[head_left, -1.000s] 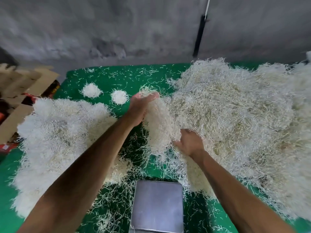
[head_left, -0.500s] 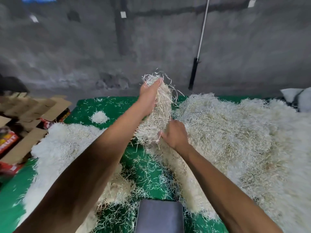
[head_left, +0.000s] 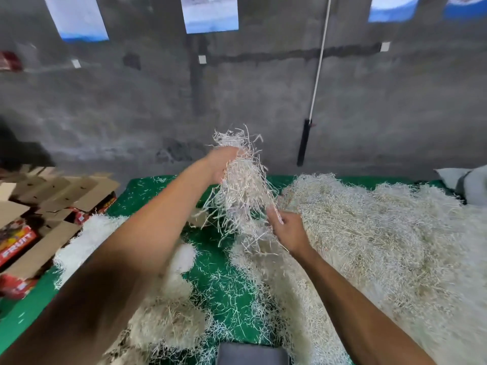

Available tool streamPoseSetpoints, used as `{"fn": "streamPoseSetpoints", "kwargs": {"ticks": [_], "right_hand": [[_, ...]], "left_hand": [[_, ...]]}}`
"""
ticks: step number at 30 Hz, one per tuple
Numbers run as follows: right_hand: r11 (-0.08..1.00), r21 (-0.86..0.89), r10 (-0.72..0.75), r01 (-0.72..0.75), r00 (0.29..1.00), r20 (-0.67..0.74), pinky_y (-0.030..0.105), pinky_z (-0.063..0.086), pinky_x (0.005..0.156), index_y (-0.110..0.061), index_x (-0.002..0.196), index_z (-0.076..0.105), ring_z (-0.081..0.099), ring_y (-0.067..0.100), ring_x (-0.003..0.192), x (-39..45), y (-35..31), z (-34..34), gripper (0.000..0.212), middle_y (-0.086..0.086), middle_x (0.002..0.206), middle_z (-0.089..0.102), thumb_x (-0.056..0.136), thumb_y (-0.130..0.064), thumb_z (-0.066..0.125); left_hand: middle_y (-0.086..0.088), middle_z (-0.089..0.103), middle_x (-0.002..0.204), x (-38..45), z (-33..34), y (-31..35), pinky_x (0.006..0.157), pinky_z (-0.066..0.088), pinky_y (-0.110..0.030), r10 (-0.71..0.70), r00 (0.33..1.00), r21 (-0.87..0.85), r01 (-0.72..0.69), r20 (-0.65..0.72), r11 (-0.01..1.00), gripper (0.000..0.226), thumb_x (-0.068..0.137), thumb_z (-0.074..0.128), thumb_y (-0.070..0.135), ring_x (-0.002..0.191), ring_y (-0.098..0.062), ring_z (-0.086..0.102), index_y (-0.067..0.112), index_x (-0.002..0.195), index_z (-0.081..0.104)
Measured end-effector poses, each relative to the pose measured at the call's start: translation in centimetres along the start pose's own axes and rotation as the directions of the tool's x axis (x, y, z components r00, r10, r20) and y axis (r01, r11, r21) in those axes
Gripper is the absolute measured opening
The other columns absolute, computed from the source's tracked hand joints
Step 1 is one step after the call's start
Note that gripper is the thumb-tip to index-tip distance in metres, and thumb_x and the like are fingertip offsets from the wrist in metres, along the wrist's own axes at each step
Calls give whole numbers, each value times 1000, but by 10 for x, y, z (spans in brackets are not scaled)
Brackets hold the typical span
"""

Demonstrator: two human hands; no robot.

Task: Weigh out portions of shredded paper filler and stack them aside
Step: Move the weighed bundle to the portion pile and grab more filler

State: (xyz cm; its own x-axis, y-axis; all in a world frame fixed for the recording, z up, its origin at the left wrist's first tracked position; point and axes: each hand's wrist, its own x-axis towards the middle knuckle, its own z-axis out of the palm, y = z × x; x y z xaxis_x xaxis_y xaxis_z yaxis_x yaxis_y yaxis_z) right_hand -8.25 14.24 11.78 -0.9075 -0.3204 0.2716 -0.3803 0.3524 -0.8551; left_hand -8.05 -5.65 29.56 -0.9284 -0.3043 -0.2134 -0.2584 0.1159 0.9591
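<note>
1. Left hand (head_left: 224, 164): raised above the table at centre frame. The fingers are curled round the upper end of a bunch of shredded paper (head_left: 243, 191) and grip it. Loose strands stick up above the hand.
2. Right hand (head_left: 288, 230): lower and nearer than the left hand, just right of the bunch. The fingers and thumb close on strands at the lower end of the bunch. How tightly they close cannot be told, because paper covers the fingertips.
3. Bunch of shredded paper: held in the air between the two hands. It hangs from the left hand down toward the right hand. Its lowest strands trail to the edge of the large heap (head_left: 382, 246).
4. Large heap: loose shredded paper that covers the right half of the green table cover (head_left: 224, 291), from the far edge to the near edge.
5. Portioned clumps (head_left: 168, 320): pale, rounded masses of shredded paper on the left side of the table. The left forearm hides part of them.
6. Scale platform (head_left: 250, 355): a grey, flat surface at the near edge, centre frame, between the clumps and the large heap. Only its far edge is in view.
7. Green table cover: stray strands lie scattered on the bare strip between the two paper masses.
8. Cardboard boxes (head_left: 39, 219): open flaps and red printed cartons stand off the left edge of the table.
9. Wall (head_left: 237, 88): grey concrete, behind the table.
</note>
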Motion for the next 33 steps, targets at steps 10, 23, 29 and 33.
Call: {"fn": "streamPoseSetpoints", "kwargs": {"ticks": [10, 23, 29, 33], "right_hand": [[985, 55, 164, -166, 986, 40, 26, 38, 54, -20, 73, 55, 45, 11, 54, 13, -13, -11, 33, -3, 65, 52, 106, -18, 53], [797, 546, 269, -259, 961, 62, 61, 39, 115, -35, 159, 33, 36, 26, 150, 17, -79, -26, 85, -4, 164, 36, 91, -85, 26], [549, 771, 217, -324, 946, 242, 47, 49, 109, -19, 145, 57, 63, 25, 127, -3, -109, -28, 75, 10, 142, 63, 95, -74, 48], [700, 650, 464, -297, 881, -97, 25, 46, 50, -10, 112, 61, 57, 15, 65, -13, -105, -37, 22, 5, 91, 64, 100, -26, 69]], "left_hand": [[-21, 40, 156, -15, 29, -11, 108, 44, -49, 63, 997, 282, -70, 35, 957, 88, 85, 75, 52, 140, -40, 43, 13, 153, 36], [-8, 43, 152, -35, 43, -17, 90, 56, -30, 74, 996, -54, -76, -44, 996, 48, 101, 59, 31, 119, -19, 63, 12, 142, 44], [-8, 40, 155, -79, 65, -78, 118, 33, -47, 324, 945, 654, -222, -37, 723, 67, 96, 55, 55, 145, -34, 35, 19, 151, 39], [-1, 61, 136, -108, 44, -99, 91, 58, -39, 255, 962, 80, -263, 96, 961, 71, 81, 80, 46, 113, -22, 67, 25, 141, 48]]}}
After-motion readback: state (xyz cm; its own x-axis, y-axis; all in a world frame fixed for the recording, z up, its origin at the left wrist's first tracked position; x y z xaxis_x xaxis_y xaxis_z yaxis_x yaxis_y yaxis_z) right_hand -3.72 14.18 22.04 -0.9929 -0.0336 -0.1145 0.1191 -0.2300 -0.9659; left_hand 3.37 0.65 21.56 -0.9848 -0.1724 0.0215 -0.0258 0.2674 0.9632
